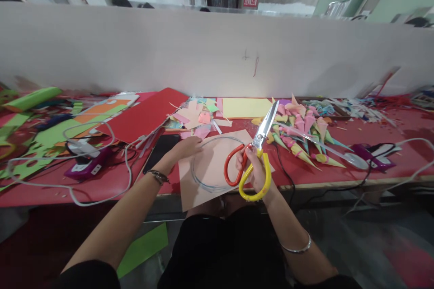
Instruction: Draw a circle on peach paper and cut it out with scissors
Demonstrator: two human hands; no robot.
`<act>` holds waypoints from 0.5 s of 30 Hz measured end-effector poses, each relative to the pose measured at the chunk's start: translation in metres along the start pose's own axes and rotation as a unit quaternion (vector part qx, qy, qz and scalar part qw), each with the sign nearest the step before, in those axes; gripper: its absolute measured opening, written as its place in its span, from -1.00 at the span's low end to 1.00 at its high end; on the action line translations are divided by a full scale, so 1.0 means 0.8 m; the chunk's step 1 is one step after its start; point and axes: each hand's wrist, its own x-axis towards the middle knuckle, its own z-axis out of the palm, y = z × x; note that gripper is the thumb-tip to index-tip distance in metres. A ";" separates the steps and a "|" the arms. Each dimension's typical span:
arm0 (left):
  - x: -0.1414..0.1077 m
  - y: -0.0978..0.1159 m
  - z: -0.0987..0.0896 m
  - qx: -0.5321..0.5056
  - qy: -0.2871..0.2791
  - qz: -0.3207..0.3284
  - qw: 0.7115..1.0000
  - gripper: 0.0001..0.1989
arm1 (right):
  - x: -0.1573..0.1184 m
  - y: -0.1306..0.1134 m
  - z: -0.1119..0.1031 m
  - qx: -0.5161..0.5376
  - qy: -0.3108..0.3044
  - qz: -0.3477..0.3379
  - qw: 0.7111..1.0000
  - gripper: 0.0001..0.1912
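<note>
A sheet of pale pink paper (212,162) lies at the table's front edge, its near corner hanging over my lap. A large circle is drawn on it in several rough grey-blue lines. My left hand (187,148) is at the sheet's far left corner, fingers stretched out over the paper. Above the sheet's right side, my right hand (257,169) grips a pair of scissors (260,141) by the handles, one loop red and one yellow. The scissors' blades are together and point up and away from me.
A black phone (162,151) lies left of the sheet. Purple power strips (88,162) with trailing cables sit on both sides. Paper cones (305,131) are heaped at right, red card (145,115) at left. A white partition (203,54) stands behind the red table.
</note>
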 end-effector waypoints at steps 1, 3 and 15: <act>-0.005 0.000 -0.007 -0.007 0.002 -0.001 1.000 -0.69 | -0.001 -0.001 -0.002 -0.003 -0.003 -0.001 1.000 -0.71; -0.019 -0.004 -0.025 -0.019 0.011 -0.008 1.000 -0.69 | -0.003 -0.004 -0.005 -0.004 -0.007 -0.003 1.000 -0.71; -0.133 -0.031 -0.084 -0.449 0.248 -0.249 0.821 -0.59 | 0.010 0.017 -0.011 0.030 0.013 -0.013 0.999 -0.66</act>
